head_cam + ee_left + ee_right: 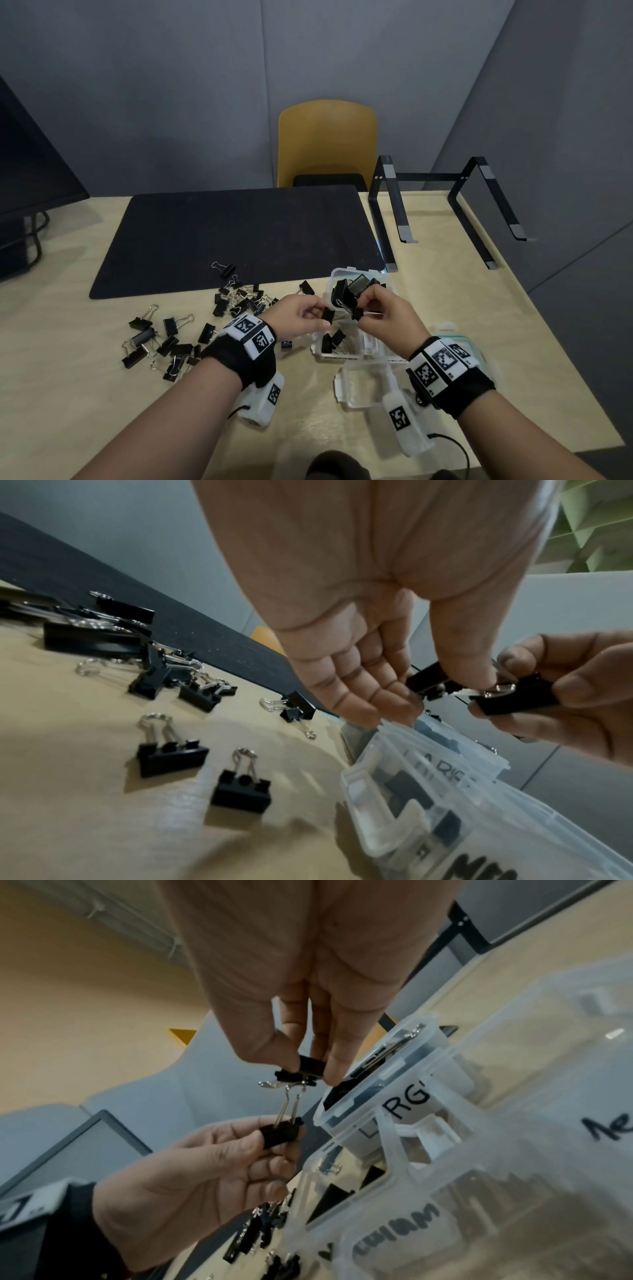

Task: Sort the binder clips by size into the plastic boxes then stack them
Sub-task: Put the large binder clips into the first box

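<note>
Nearest me an empty clear box (364, 389) sits on the counter (85, 394). Just beyond, above the medium box (342, 346), my left hand (298, 317) pinches one binder clip (328, 314) and my right hand (387, 317) pinches another (357, 313), their wire handles tangled. Farther off, the large box (342, 275) holds clips; loose clips (164, 342) lie left.

loose clips (164, 339) left on table (85, 394) | boxes (342, 349) right | mat (239, 236) behind
</note>
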